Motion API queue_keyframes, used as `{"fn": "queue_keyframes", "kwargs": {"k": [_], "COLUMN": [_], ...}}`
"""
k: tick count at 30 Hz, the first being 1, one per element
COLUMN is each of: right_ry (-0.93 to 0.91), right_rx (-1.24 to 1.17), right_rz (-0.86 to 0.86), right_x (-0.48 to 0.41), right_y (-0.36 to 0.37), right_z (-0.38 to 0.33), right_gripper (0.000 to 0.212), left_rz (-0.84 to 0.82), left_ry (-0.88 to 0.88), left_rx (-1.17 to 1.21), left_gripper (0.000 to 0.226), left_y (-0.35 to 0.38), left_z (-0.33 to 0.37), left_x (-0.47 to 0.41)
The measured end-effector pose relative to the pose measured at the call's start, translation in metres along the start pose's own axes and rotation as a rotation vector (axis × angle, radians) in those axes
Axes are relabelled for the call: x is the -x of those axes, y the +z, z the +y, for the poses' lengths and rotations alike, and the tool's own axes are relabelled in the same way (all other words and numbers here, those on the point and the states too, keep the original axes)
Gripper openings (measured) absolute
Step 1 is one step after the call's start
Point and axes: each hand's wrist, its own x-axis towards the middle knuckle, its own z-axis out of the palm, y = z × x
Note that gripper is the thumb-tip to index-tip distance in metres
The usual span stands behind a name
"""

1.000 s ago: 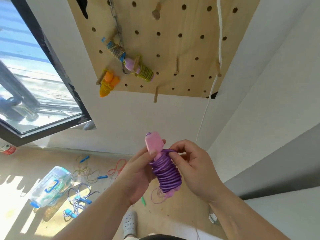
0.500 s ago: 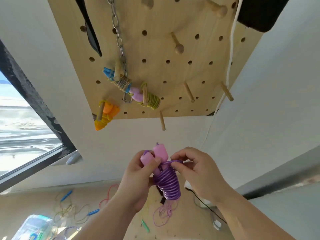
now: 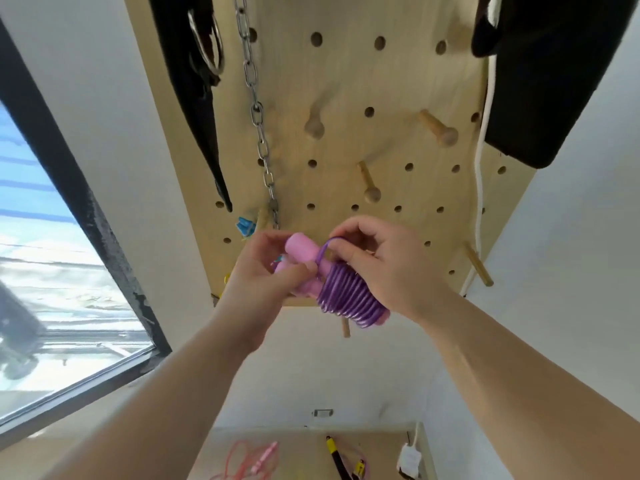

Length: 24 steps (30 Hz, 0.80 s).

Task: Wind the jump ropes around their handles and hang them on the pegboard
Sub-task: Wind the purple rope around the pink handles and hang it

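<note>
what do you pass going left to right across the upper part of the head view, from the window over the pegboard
window → black strap → chain → stubby peg → lower peg → big knobbed peg → white cord

A metal chain (image 3: 257, 116) hung beside a black strap (image 3: 188, 98). A white cord (image 3: 479, 174) ran down past a black pad (image 3: 554, 81). A dark-framed window (image 3: 52, 278) lay left.
</note>
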Motion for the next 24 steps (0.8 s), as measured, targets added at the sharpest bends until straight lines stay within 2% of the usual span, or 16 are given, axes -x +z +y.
{"fn": "queue_keyframes", "kwargs": {"k": [2, 5, 6, 10, 11, 13, 17, 24], "right_ry": [-0.032, -0.077, -0.100, -0.191, -0.208, -0.232, -0.230, -0.295], "right_rx": [0.018, -0.005, 0.000, 0.014, 0.007, 0.006, 0.008, 0.108], "right_rz": [0.012, -0.004, -0.009, 0.025, 0.028, 0.040, 0.120, 0.153], "right_x": [-0.023, -0.052, -0.060, -0.084, -0.087, -0.092, -0.102, -0.114], "right_y": [-0.007, -0.014, -0.016, -0.024, -0.025, -0.027, -0.030, -0.040], "right_z": [-0.007, -0.020, -0.023, -0.028, -0.028, -0.028, -0.029, -0.037], "right_gripper": [0.011, 0.005, 0.005, 0.016, 0.019, 0.022, 0.018, 0.022], "left_rz": [0.069, 0.058, 0.075, 0.214, 0.254, 0.314, 0.407, 0.326], "left_ry": [0.128, 0.298, 0.336, 0.470, 0.517, 0.559, 0.573, 0.563], "left_rx": [-0.205, -0.465, -0.530, -0.656, -0.680, -0.665, -0.614, -0.481], "left_gripper": [0.053, 0.064, 0.058, 0.009, 0.009, 0.017, 0.016, 0.011], "left_y": [0.000, 0.004, 0.007, 0.016, 0.017, 0.019, 0.026, 0.028], "left_z": [0.018, 0.044, 0.051, 0.063, 0.063, 0.063, 0.066, 0.074], "left_x": [-0.014, -0.028, -0.033, -0.050, -0.053, -0.060, -0.073, -0.081]}}
